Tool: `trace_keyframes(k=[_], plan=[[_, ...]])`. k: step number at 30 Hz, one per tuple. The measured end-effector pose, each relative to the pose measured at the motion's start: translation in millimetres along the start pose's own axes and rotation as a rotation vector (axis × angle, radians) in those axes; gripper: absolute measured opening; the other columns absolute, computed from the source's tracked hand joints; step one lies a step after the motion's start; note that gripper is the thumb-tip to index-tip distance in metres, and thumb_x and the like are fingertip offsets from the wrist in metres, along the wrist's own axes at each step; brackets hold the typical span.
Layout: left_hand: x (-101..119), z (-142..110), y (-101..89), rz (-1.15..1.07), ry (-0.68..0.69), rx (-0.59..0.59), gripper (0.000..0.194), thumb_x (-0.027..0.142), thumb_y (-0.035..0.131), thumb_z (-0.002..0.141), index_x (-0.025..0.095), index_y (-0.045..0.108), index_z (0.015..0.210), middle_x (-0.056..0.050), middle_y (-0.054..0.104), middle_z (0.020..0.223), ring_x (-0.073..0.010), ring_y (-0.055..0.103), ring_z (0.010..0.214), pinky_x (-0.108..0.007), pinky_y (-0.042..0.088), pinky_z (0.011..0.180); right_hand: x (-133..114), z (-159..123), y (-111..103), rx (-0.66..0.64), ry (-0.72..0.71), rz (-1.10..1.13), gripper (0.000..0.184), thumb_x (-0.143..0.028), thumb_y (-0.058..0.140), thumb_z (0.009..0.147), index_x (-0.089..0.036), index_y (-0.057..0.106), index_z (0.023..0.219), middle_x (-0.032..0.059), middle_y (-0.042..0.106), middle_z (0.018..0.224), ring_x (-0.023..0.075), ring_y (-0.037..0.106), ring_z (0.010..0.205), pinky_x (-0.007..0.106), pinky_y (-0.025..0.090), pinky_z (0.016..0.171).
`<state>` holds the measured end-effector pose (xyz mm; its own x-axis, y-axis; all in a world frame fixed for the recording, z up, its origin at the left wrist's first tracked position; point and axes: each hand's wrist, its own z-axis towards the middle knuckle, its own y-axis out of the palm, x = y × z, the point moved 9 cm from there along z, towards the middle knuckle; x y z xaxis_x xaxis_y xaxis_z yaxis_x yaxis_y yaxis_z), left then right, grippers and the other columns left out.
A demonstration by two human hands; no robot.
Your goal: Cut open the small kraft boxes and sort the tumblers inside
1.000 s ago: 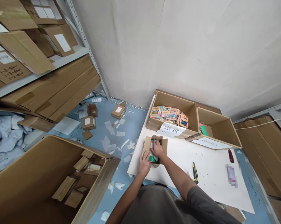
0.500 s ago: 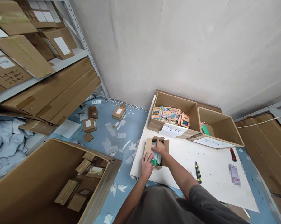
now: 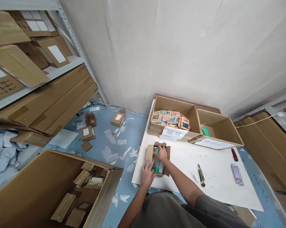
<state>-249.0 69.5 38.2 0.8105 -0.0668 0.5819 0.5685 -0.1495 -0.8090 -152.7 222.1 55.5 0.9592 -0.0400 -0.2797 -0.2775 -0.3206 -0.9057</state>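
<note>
A small open cardboard box sits on the white table, its flaps folded outward. Inside it is a green and pink package, partly covered by my fingers. My left hand grips the near left side of the box, its fingers at the rim beside the package. From above, my right hand reaches into the box with bent fingers closed on the package's upper part. A yellow and black utility knife lies to the right of my right forearm.
Behind the small box stand a carton of colourful packs and another carton holding a green item. A red cutter lies at the table's right. At lower left is a large carton of small boxes; paper scraps litter the floor.
My right hand has shifted slightly within the box, and the package now looks more tilted there. My left hand keeps its hold on the side. The whole view has turned a little.
</note>
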Motion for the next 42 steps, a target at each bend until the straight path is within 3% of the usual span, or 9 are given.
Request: trace_keyframes(k=[5,12,16,19,26,30,35,39,42], plan=[[0,-8,4.2,-0.015,0.045,-0.001,0.010,0.014,0.075,0.076,0.024,0.075,0.076,0.005,0.041,0.164,-0.0376,0.017,0.158,-0.064,0.028,0.120,5,-27,-1,0.184,0.084,-0.001,0.060,-0.035,0.070,0.082,-0.023,0.055,0.138,0.0156,0.057,0.129,0.0341,0.052,0.123,0.037,0.046,0.095],[8,6,2.2,-0.014,-0.039,-0.064,0.004,0.019,0.075,0.078,0.022,0.077,0.075,0.001,0.044,0.163,-0.0412,0.022,0.155,-0.064,0.030,0.117,5,-3,3,-0.093,0.112,-0.030,0.062,-0.031,0.074,0.079,-0.018,0.055,0.136,0.0184,0.054,0.135,0.0336,0.061,0.116,0.037,0.047,0.093],[10,16,0.8,-0.025,-0.072,-0.119,0.007,0.019,0.073,0.077,0.024,0.079,0.077,0.000,0.050,0.159,-0.0409,0.023,0.155,-0.062,0.032,0.117,0,-17,-12,0.063,0.114,0.005,0.054,-0.038,0.062,0.090,-0.020,0.053,0.140,0.0189,0.053,0.133,0.0364,0.058,0.120,0.041,0.047,0.096],[6,23,-4.8,-0.045,-0.111,-0.106,0.012,0.022,0.070,0.079,0.024,0.080,0.085,-0.004,0.053,0.156,-0.0418,0.023,0.155,-0.062,0.030,0.118,-4,-39,-9,0.168,0.072,0.021,0.068,-0.042,0.060,0.091,-0.022,0.041,0.152,0.0194,0.054,0.131,0.0385,0.055,0.123,0.044,0.045,0.102],[8,29,-10.9,0.048,-0.057,-0.124,0.006,0.022,0.072,0.079,0.024,0.078,0.079,0.001,0.047,0.162,-0.0398,0.023,0.156,-0.061,0.026,0.120,4,-32,-13,0.085,0.055,0.061,0.068,-0.039,0.067,0.086,-0.023,0.046,0.148,0.0148,0.055,0.132,0.0319,0.063,0.115,0.035,0.050,0.092],[10,29,-17.1,0.065,-0.035,-0.113,0.007,0.020,0.074,0.079,0.023,0.079,0.080,-0.001,0.045,0.163,-0.0398,0.023,0.156,-0.062,0.026,0.120,7,-24,-42,0.077,0.032,0.123,0.070,-0.036,0.072,0.081,-0.022,0.050,0.146,0.0131,0.054,0.133,0.0292,0.066,0.110,0.032,0.050,0.089],[8,26,-22.6,0.084,-0.040,-0.122,0.011,0.020,0.076,0.078,0.026,0.080,0.086,0.000,0.042,0.164,-0.0390,0.022,0.157,-0.063,0.024,0.120,28,-19,-105,0.149,0.033,0.295,0.076,-0.042,0.079,0.074,-0.026,0.055,0.144,0.0098,0.059,0.132,0.0285,0.066,0.109,0.034,0.051,0.092],[1,24,-30.3,0.163,-0.004,-0.135,0.005,0.021,0.076,0.078,0.025,0.078,0.080,0.001,0.040,0.165,-0.0384,0.023,0.157,-0.061,0.026,0.120,80,-4,-165,0.172,0.061,0.507,0.076,-0.041,0.084,0.068,-0.026,0.061,0.139,0.0056,0.067,0.125,0.0268,0.067,0.108,0.036,0.053,0.094],[-3,26,-39.1,0.206,0.036,-0.135,0.004,0.021,0.075,0.077,0.025,0.076,0.075,0.000,0.041,0.165,-0.0381,0.024,0.156,-0.061,0.027,0.121,130,3,-190,0.114,0.052,0.692,0.071,-0.034,0.085,0.064,-0.019,0.066,0.130,0.0069,0.071,0.119,0.0255,0.070,0.101,0.035,0.055,0.089]])
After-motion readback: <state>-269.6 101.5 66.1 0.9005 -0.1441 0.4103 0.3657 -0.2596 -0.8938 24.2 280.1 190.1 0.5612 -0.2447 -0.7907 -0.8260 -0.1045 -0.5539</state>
